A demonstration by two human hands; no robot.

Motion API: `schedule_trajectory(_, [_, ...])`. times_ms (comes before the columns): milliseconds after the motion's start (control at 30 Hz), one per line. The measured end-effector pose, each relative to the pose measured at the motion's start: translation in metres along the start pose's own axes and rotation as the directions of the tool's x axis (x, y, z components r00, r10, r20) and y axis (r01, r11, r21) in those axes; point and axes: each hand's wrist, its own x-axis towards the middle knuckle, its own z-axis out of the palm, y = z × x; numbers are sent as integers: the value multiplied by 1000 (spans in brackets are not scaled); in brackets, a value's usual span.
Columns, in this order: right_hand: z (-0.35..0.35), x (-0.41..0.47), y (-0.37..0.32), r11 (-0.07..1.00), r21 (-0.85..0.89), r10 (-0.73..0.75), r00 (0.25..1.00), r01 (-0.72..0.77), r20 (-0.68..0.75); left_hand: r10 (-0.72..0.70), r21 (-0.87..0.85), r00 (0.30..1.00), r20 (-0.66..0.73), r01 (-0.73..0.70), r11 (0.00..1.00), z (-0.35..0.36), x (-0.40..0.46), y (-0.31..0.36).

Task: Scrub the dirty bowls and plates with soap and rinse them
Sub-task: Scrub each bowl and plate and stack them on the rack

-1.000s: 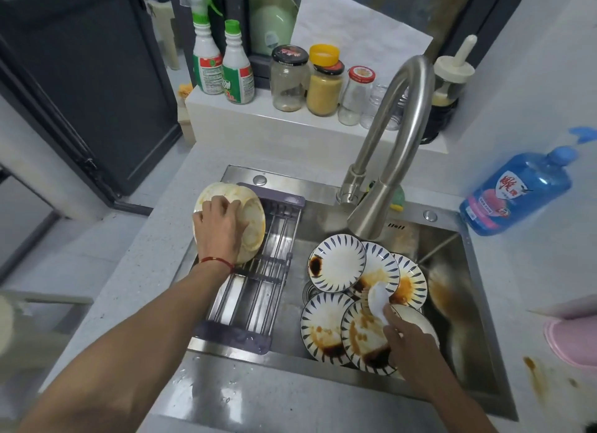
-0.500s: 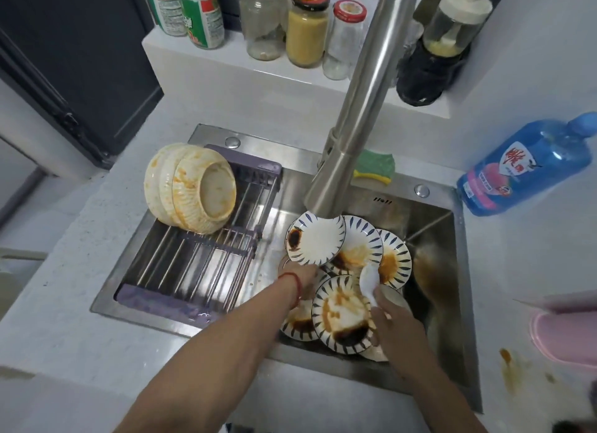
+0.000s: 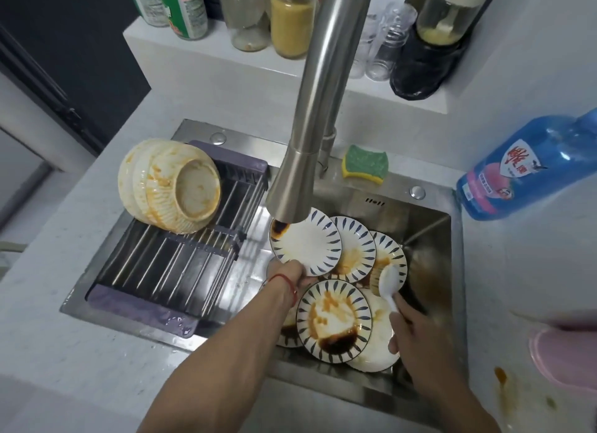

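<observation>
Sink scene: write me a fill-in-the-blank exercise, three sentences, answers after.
1. The left hand grips the rim of a striped plate just under the ____.
2. The right hand holds a white ____.
3. The stained bowls lie on their sides on the ____ over the sink.

Missing words: faucet; spoon; rack

Two bare forearms, no sleeves in view — the left hand (image 3: 290, 272) has a thin red string bracelet (image 3: 284, 279) at its wrist.
</observation>
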Motion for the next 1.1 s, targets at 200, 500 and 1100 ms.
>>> schedule_trajectory(200, [6, -4, -33, 988, -132, -79, 997, 79, 5, 82, 94, 972, 223, -105, 990, -41, -10, 6])
schedule_trajectory(500, [56, -35, -76, 857, -506, -131, 991, 99, -28, -32, 230, 848, 528, -107, 967, -73, -62, 22])
schedule_trajectory(1100, [41, -38, -133, 819, -526, -247, 968, 229, 36, -309, 371, 557, 771, 3, 929, -71, -86, 49])
